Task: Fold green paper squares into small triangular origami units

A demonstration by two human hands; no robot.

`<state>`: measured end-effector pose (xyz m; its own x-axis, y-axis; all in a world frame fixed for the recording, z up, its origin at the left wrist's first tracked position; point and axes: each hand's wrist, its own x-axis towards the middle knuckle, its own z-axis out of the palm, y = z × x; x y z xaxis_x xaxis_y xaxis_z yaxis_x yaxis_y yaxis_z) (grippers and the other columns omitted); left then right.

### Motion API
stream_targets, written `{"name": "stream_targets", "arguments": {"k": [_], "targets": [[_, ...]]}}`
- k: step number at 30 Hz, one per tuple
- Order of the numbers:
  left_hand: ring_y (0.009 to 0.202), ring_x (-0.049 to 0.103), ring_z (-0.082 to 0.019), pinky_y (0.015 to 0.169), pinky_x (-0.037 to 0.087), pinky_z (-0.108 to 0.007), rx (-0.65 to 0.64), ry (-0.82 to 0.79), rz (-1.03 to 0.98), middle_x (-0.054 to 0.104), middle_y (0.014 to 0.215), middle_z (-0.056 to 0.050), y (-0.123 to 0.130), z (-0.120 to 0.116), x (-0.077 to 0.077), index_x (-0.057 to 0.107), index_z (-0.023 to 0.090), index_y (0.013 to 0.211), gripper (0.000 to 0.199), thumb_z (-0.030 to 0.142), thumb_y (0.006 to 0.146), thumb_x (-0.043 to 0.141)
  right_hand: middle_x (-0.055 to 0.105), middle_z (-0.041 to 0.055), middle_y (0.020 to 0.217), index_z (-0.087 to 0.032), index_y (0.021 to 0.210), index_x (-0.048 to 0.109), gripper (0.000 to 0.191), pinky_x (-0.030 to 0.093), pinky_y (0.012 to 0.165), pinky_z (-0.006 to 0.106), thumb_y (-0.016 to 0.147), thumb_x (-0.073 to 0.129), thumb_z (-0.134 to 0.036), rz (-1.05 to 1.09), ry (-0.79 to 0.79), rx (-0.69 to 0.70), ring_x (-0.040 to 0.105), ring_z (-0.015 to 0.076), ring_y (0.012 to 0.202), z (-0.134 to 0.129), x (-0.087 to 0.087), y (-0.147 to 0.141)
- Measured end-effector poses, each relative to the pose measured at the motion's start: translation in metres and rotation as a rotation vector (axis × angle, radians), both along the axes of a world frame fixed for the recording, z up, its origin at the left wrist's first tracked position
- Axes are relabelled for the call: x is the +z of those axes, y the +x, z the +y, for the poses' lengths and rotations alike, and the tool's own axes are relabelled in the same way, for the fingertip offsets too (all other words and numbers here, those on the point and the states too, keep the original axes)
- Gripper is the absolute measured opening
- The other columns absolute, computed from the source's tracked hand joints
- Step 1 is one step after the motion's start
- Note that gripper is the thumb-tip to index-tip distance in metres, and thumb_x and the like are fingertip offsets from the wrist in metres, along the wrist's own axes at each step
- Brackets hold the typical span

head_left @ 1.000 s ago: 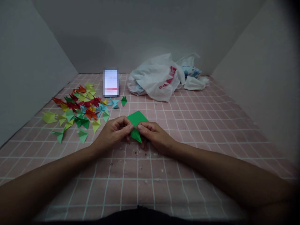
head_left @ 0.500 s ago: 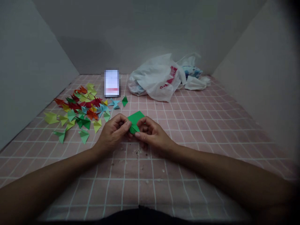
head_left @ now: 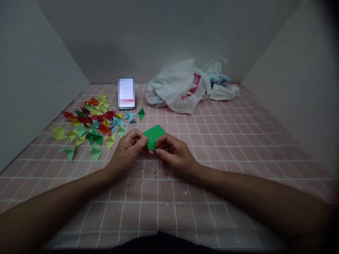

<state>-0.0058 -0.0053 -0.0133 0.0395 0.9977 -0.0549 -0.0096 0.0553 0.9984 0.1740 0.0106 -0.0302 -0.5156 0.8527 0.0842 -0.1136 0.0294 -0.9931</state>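
A folded piece of green paper (head_left: 155, 134) is held just above the middle of the checked cloth. My left hand (head_left: 130, 148) pinches its left edge between thumb and fingers. On the other side, my right hand (head_left: 177, 152) grips the lower right edge, its thumb close to the near corner. The paper's far corner points away from me, and a small fold shows near the bottom. Folded paper birds in red, orange, yellow, blue and green (head_left: 94, 137) lie in a loose group left of my hands. One small dark green piece (head_left: 141, 113) stands apart beyond the paper.
A lit phone with a blurred screen (head_left: 126, 93) stands behind the folded pieces. White plastic bags (head_left: 176, 88) lie crumpled against the back wall. Small scraps (head_left: 155, 173) dot the pink checked cloth (head_left: 238, 151) before my hands. Walls rise on both sides.
My right hand has shifted slightly right along the green paper. The small flap near the paper's bottom now lies flatter, and more of the green surface shows. My left hand has barely moved.
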Motion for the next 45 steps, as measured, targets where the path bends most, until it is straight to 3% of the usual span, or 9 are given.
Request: {"name": "stream_targets", "arguments": {"k": [8,12,16,22,31,45], "targets": [[0.06,0.066,-0.011,0.061,0.055,-0.021,0.077,-0.03,-0.028,0.065,0.066,0.004,0.0,0.003,-0.001,0.055,0.019,0.075,0.024,0.03,0.081,0.075,0.057,-0.0069,0.069,-0.022,0.088,0.048,0.015,0.04,0.042,0.019,0.084,0.062,-0.02,0.143,-0.149,-0.006,0.053,0.0065,0.046,0.003,0.001,-0.001],[0.061,0.067,-0.011,0.062,0.055,-0.021,0.067,0.027,-0.051,0.066,0.071,0.005,-0.001,0.004,0.0,0.059,0.019,0.084,0.02,0.023,0.077,0.077,0.059,-0.0063,0.069,-0.022,0.088,0.048,0.014,0.041,0.042,0.019,0.084,0.062,-0.021,0.148,-0.152,-0.035,0.054,0.0069,0.046,0.007,0.0,0.0],[0.066,0.069,-0.014,0.067,0.058,-0.025,0.0,0.065,0.069,0.07,0.075,0.001,-0.003,0.003,0.004,0.068,0.018,0.084,0.007,0.024,0.08,0.069,0.057,-0.0062,0.069,-0.021,0.089,0.05,0.012,0.04,0.042,0.019,0.084,0.061,-0.02,0.126,-0.128,-0.044,0.052,0.0063,0.046,0.008,-0.001,0.001],[0.068,0.069,-0.014,0.069,0.057,-0.026,-0.053,0.081,0.187,0.071,0.072,0.0,-0.003,0.003,0.009,0.072,0.018,0.087,0.011,0.024,0.083,0.064,0.059,-0.0058,0.069,-0.022,0.089,0.048,0.012,0.039,0.044,0.02,0.087,0.059,-0.022,0.135,-0.132,-0.075,0.052,0.0063,0.047,0.008,0.0,0.002],[0.071,0.066,-0.015,0.068,0.053,-0.024,-0.064,0.062,0.238,0.072,0.077,0.0,-0.001,0.002,0.012,0.071,0.018,0.085,0.014,0.025,0.074,0.075,0.059,-0.006,0.068,-0.022,0.09,0.048,0.011,0.039,0.044,0.02,0.088,0.059,-0.022,0.135,-0.104,-0.068,0.052,0.0069,0.048,0.008,0.0,0.003],[0.064,0.064,-0.013,0.061,0.051,-0.023,-0.075,0.102,0.337,0.068,0.07,0.001,-0.001,0.002,0.015,0.067,0.017,0.078,0.008,0.025,0.077,0.069,0.062,-0.0069,0.064,-0.023,0.089,0.046,0.018,0.041,0.043,0.02,0.079,0.062,-0.019,0.138,-0.134,-0.096,0.056,0.008,0.045,0.009,0.004,0.002]]}}
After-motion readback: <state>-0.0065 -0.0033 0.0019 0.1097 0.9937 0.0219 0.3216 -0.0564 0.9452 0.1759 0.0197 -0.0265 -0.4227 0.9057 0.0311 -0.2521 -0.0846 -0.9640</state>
